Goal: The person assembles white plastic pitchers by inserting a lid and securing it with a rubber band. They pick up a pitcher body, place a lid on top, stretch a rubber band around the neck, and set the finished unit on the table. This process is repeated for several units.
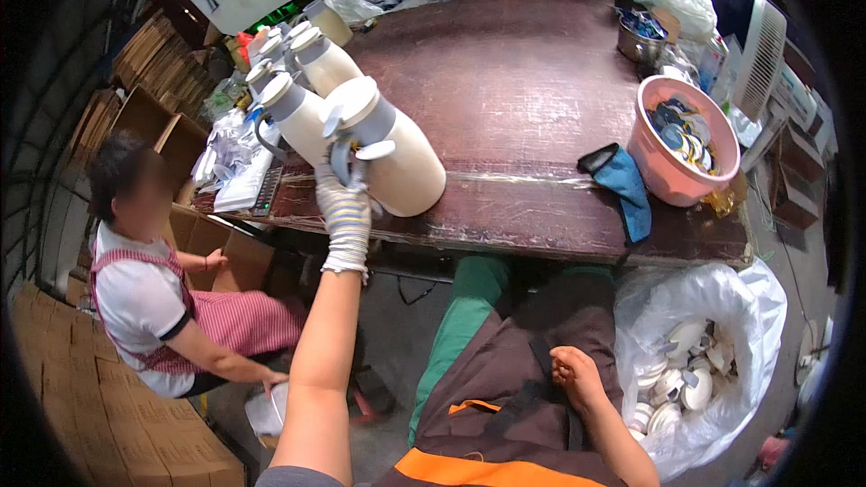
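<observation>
In the head view I have the cream jug point(406, 167) at the table's point(505, 81) near edge, its body just right of my gloved left hand point(345, 216), which is the nearer one and seems closed round the grey handle point(340, 162), fingers partly hidden. The jug's long axis slants up-left through this bent lens; my left forearm reaches forward nearly straight, while my right hand point(577, 374) hangs loosely curled over the brown apron point(451, 437), contents unclear.

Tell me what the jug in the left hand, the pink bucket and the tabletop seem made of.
Jug: probably plastic, perhaps coated metal; smooth, satin cream body. Pink bucket: likely plastic, evenly coloured with a soft sheen. Tabletop: probably varnished wood or board; dark reddish-brown, showing glare, front edge scuffed.
</observation>
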`<state>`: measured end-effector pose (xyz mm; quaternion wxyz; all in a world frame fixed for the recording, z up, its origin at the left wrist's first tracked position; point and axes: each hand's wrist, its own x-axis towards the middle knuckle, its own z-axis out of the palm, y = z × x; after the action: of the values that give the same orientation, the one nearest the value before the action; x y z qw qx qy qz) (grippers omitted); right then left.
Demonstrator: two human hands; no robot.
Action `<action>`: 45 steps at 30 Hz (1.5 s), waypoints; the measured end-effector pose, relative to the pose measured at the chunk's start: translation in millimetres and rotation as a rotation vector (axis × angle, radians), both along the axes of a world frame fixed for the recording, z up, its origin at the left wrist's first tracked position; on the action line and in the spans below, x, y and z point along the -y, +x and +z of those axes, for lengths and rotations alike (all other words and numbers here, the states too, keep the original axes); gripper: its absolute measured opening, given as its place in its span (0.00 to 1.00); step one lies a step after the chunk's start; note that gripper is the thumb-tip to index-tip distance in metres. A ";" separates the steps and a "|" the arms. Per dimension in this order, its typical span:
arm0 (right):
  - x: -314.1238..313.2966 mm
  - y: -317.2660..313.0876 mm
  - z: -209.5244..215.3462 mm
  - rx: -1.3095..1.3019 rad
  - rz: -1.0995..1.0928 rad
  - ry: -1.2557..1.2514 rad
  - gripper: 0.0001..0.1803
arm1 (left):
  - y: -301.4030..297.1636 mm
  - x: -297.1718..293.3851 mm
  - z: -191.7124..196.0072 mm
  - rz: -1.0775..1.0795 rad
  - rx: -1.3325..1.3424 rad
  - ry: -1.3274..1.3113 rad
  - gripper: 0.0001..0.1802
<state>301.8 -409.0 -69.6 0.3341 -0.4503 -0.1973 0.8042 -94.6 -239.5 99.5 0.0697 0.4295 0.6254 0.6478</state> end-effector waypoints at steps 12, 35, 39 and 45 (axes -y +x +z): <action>-5.8 -4.9 -23.6 0.154 0.008 -0.086 0.09 | 42.8 16.4 -92.9 -0.199 -0.523 -0.486 0.21; -8.8 -41.4 -23.5 0.472 0.064 0.025 0.07 | -58.2 -81.7 -128.5 0.304 -0.787 -0.654 0.24; -9.3 -40.8 -21.3 0.468 0.072 0.043 0.07 | -59.7 -83.2 -128.7 0.310 -0.794 -0.666 0.24; -10.3 -40.4 -21.3 0.459 0.087 0.036 0.07 | -65.9 -79.3 -131.9 0.321 -0.782 -0.609 0.23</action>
<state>261.4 -398.7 -90.9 0.2534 -0.6063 -0.3014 0.6909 -160.4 -160.2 -32.3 -0.1473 0.4982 0.8229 0.2301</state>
